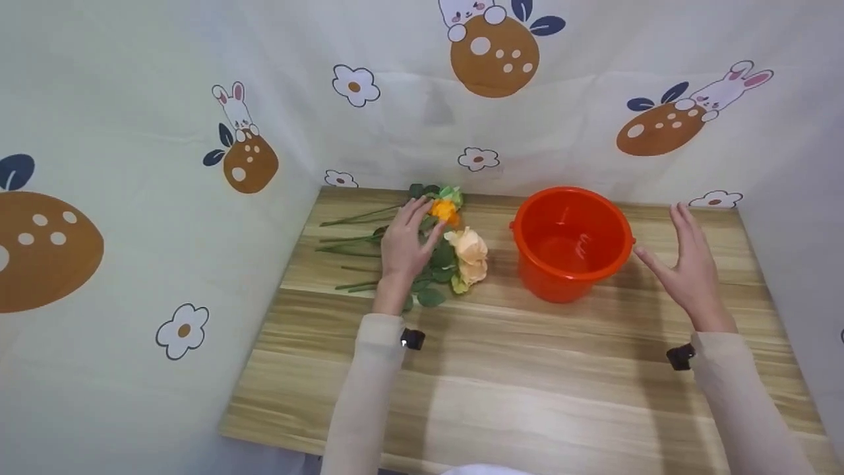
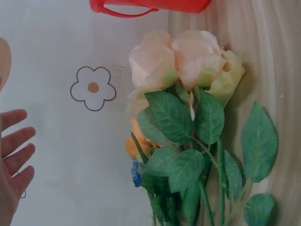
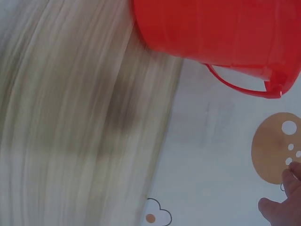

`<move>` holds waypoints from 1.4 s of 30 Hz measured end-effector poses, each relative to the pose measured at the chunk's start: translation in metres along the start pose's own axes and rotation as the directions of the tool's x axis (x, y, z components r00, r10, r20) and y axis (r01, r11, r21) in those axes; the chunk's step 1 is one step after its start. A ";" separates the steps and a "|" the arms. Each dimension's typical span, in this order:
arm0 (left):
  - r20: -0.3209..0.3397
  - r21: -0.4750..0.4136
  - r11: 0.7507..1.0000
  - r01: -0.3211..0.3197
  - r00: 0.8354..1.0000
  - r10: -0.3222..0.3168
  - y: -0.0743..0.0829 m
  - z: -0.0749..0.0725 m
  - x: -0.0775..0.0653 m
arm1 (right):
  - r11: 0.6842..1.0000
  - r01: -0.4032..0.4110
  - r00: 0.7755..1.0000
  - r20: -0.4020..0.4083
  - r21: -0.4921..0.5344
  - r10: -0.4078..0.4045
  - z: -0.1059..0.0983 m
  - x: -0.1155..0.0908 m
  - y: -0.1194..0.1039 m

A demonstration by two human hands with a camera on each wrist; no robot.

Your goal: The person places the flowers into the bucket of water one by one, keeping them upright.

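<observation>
Pale sleeves [image 1: 361,396] foremost; left hand [image 1: 405,244], fingers loose and empty, above long-stemmed flowers [image 1: 471,247] on wooden table [image 1: 541,369]; right hand [image 1: 693,274], likewise released, just beside red bucket [image 1: 559,288].

The red bucket [image 1: 555,289] blocks passage left of the right fingers [image 1: 686,229]; flowers [image 1: 471,247] obstruct beneath the left fingers [image 1: 410,215]; table [image 1: 547,369] wristward is free.

A red bucket [image 1: 558,286] stands upright on the wooden table [image 1: 527,376]. At its nine o'clock lie peach flowers [image 1: 471,249], with an orange flower [image 1: 444,211] at their eleven. The left hand [image 1: 405,243] is over the leafy stems, fingers extended; contact is unclear. At the bucket's three o'clock, the right hand [image 1: 692,272] spreads, thumb just beside the rim.
</observation>
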State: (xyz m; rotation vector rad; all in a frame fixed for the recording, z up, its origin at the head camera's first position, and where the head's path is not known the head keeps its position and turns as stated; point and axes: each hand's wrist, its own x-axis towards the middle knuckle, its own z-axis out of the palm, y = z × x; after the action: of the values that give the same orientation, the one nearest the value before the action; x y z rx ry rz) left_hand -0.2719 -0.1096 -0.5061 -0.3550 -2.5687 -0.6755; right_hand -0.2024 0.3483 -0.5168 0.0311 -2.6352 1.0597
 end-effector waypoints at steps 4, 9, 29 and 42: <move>-0.002 -0.015 1.000 0.017 1.000 -0.017 -0.003 0.004 -0.010 | 1.000 -0.009 1.000 0.024 0.009 0.009 0.009 -0.004 0.000; 0.004 -0.038 0.999 0.036 0.999 -0.036 -0.006 0.010 -0.020 | 1.000 -0.007 0.999 0.033 0.030 0.006 0.020 -0.010 0.000; 0.089 -0.090 0.990 0.108 0.991 -0.100 -0.011 0.030 -0.045 | 0.991 -0.002 0.997 0.074 0.135 -0.008 0.045 -0.018 -0.006; 0.136 -0.139 0.973 0.185 0.977 -0.166 -0.024 0.037 -0.057 | 0.974 -0.003 0.999 0.052 0.228 -0.009 0.053 -0.020 -0.002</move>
State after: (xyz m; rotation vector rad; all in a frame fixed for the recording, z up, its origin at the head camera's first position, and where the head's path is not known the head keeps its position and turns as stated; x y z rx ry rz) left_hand -0.2450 -0.1180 -0.5728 -0.2247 -2.6962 -0.9435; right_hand -0.1971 0.3088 -0.5570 0.1134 -2.5433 1.3735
